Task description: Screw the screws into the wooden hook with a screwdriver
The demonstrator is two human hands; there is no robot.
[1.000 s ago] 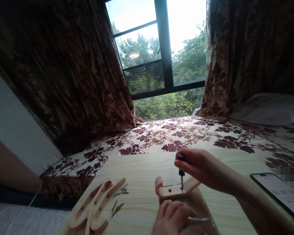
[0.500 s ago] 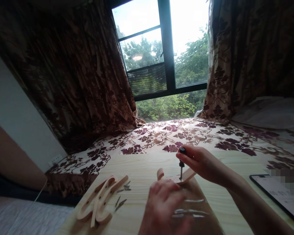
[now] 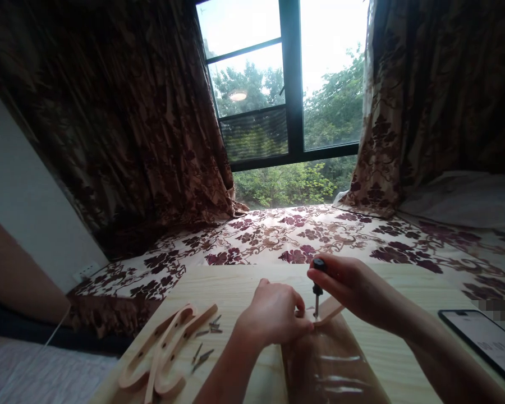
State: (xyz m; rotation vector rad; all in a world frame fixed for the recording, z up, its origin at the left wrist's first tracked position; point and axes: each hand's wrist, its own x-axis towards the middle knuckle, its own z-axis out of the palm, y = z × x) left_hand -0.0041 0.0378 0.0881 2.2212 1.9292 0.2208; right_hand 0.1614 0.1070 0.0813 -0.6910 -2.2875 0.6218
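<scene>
My right hand (image 3: 351, 283) is closed around the black handle of a screwdriver (image 3: 318, 283), which stands nearly upright. Its tip meets a hole in a pale wooden hook (image 3: 330, 310). The fingers of my left hand (image 3: 273, 314) press the near part of that hook down, covering much of it. Beneath the hook lies a brown board (image 3: 303, 365) with shiny, clear wrapping. Whether a screw sits under the tip is too small to make out.
More curved wooden hooks (image 3: 168, 350) with dark holes lie on the pale wooden tabletop (image 3: 223, 280) at left. Several screws (image 3: 214, 325) are scattered beside them. A phone (image 3: 483, 336) rests at right. Behind the table is a flower-patterned cover (image 3: 294, 230) below the window.
My left hand, blurred and lower before, has moved up and now lies across the hook's left part. The screwdriver stays in the hook's hole. The view has shifted slightly.
</scene>
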